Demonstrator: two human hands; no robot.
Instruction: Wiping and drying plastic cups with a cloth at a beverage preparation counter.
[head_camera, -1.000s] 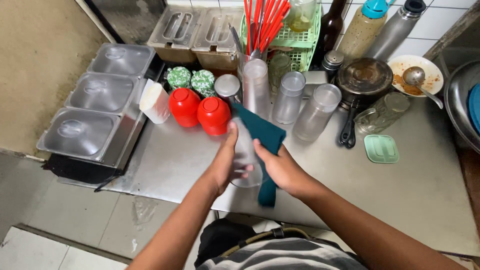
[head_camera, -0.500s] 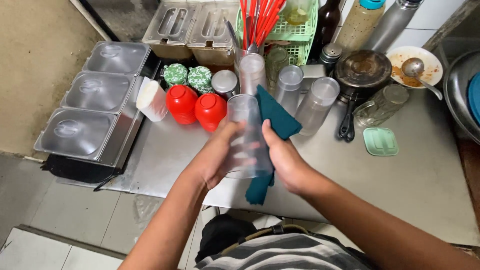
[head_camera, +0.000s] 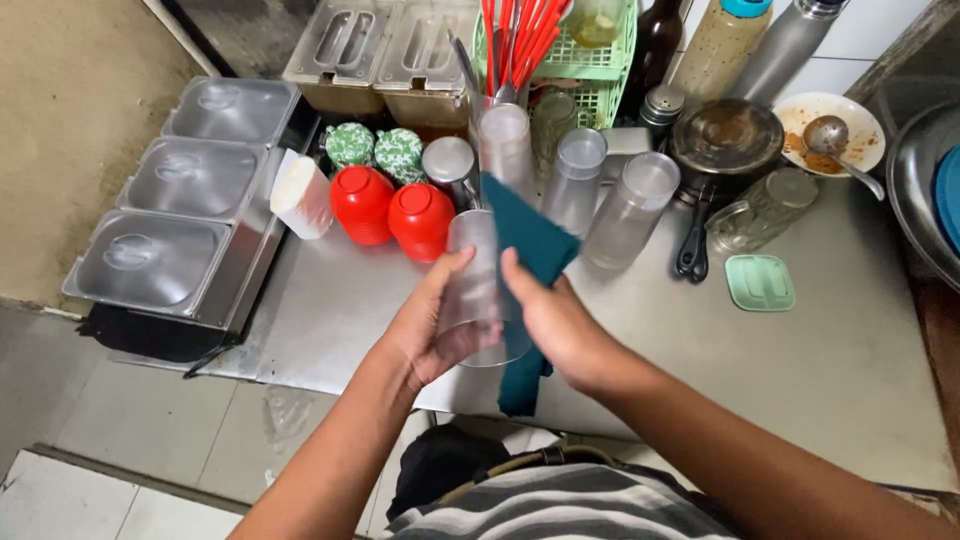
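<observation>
The left hand (head_camera: 425, 325) wraps its grip round a clear cup (head_camera: 478, 290) held above the desk (head_camera: 800, 370) edge, steadying it so the right hand (head_camera: 560, 320), grip pinching a teal cloth (head_camera: 530, 240), can press cloth against its side

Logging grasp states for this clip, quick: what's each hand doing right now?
Left hand: closed around the clear plastic tumbler.
Right hand: pressing the dark teal cloth against the tumbler.
</observation>
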